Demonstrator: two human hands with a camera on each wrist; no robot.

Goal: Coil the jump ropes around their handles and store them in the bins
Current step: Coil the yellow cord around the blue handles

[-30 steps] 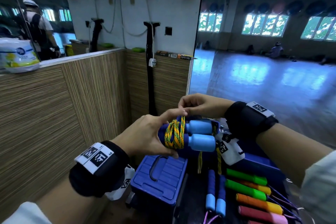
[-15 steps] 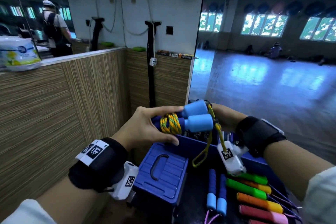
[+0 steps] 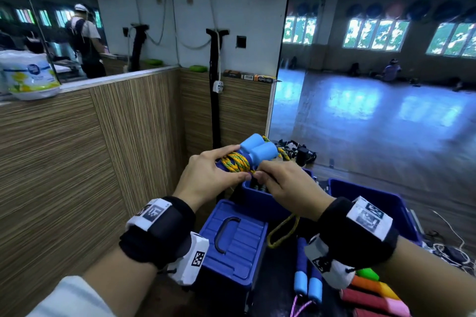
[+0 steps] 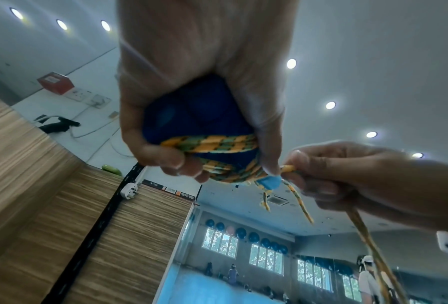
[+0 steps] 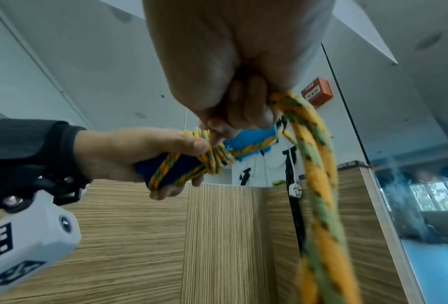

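Below, an open blue plastic bin [image 3: 365, 189] waits just under both hands. Above it the left hand [image 3: 206, 177] grips two blue foam handles [image 3: 258, 149] side by side, long axis pointing away rightward. The right hand [image 3: 286, 185], touching it, pinches the braided yellow-green rope [image 3: 235, 163], its slack loop hanging down.

My left hand [image 3: 206, 180] grips the blue handles [image 3: 257, 149] (rope [image 3: 235, 165] coiled round); right hand [image 3: 286, 188] pinches rope.
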